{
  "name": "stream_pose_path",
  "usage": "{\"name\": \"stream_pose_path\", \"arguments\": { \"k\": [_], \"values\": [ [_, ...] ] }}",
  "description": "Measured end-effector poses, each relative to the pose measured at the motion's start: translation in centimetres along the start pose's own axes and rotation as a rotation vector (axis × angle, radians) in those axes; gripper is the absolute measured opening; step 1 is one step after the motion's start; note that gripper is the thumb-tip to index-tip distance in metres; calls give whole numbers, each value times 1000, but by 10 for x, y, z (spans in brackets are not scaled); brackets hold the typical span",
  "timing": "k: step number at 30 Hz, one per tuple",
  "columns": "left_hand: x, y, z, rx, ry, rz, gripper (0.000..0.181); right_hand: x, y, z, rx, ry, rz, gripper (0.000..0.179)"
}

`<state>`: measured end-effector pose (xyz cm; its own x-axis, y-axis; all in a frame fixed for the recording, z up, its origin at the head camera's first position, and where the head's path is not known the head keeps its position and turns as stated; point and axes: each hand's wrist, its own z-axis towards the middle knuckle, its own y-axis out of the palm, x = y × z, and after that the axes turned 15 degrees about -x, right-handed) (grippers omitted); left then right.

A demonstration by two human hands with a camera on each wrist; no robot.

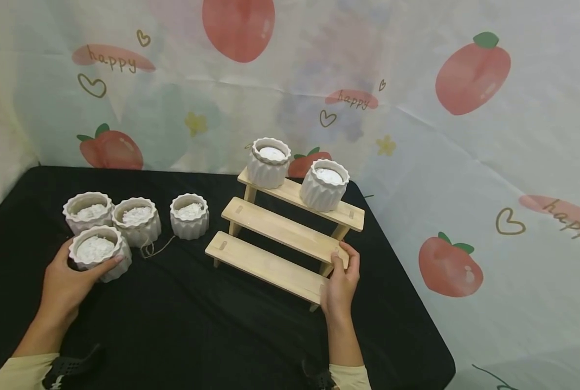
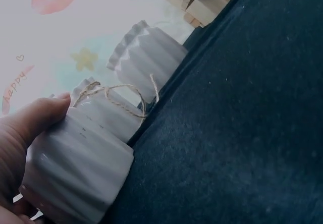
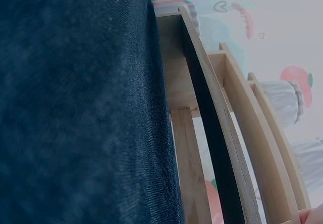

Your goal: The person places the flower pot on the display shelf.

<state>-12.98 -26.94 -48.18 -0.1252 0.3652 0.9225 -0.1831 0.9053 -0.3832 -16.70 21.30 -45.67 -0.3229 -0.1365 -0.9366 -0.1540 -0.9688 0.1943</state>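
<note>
My left hand grips a white fluted pot with white filling, its thumb along the near side. In the left wrist view that pot looks tilted, and part of the hand is cut off. At the right, my right hand holds the end of the middle step of a three-tier wooden stand, thumb on top. Two more white pots stand on the stand's top step, one at the left and one towards the right. Only a bit of the right fingers shows in the right wrist view.
Three other white pots stand on the black-covered table: one at the back left, one with twine beside it, and one nearer the stand. A fruit-patterned cloth hangs behind the table.
</note>
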Motion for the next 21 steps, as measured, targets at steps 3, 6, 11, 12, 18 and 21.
{"name": "stream_pose_path", "arguments": {
  "k": [3, 6, 11, 12, 18, 21],
  "values": [
    [3, 1, 0, 27, -37, -22, 97, 0, 1, 1, -2, -5, 6, 31],
    [6, 2, 0, 66, -87, -55, 98, 0, 1, 2, -7, -4, 6, 32],
    [6, 0, -1, 98, -134, -106, 100, 1, 0, 0, -6, 14, -5, 32],
    [6, -1, -1, 103, -137, -117, 100, 1, 0, 0, -5, 17, -6, 32],
    [11, -1, -3, 120, -125, -155, 97, 2, -2, -1, 4, 16, -11, 31],
    [14, -2, -5, 106, -105, -135, 97, 2, -2, 0, -2, 20, -16, 31]
  ]
}}
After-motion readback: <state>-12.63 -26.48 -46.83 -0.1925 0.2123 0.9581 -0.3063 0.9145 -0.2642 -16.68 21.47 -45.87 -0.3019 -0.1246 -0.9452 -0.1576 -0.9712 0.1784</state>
